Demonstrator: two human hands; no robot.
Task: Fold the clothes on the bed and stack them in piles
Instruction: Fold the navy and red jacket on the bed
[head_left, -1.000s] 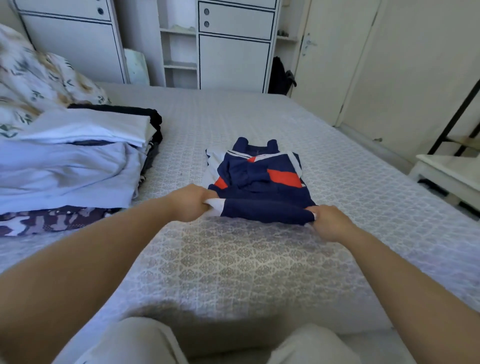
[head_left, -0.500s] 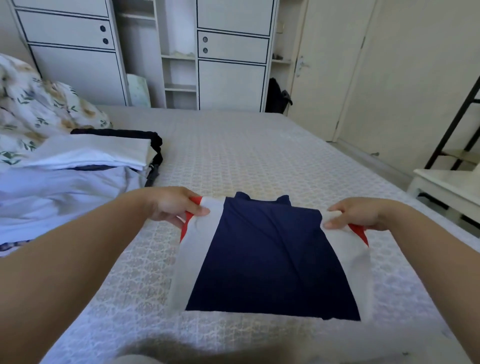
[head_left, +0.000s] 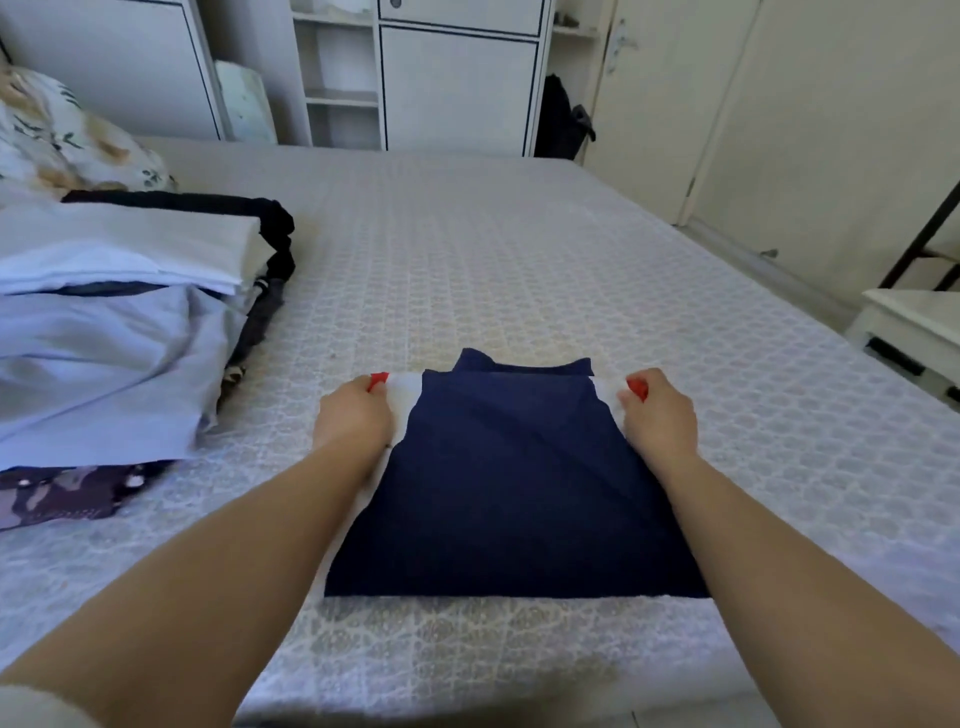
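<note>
One wide bed under a patterned cover, broad and flat enough to serve as the folding surface. Against its left side, a pile of folded clothes, white and pale blue over darker pieces, kept well apart from the working spot so that fresh folds have room. In front, near the close edge of the bed, a navy garment with white and red trim, spread flat with its plain back up, apparently so that the sides and hem fold over evenly. At its far corners, one on each side: left hand curled over the white-and-red edge, right hand clenched on the matching edge, both seemingly pinching the cloth to keep it stretched and square against the cover. Exact finger placement underneath hidden by the knuckles. Garment only partly folded, not yet on the pile.
</note>
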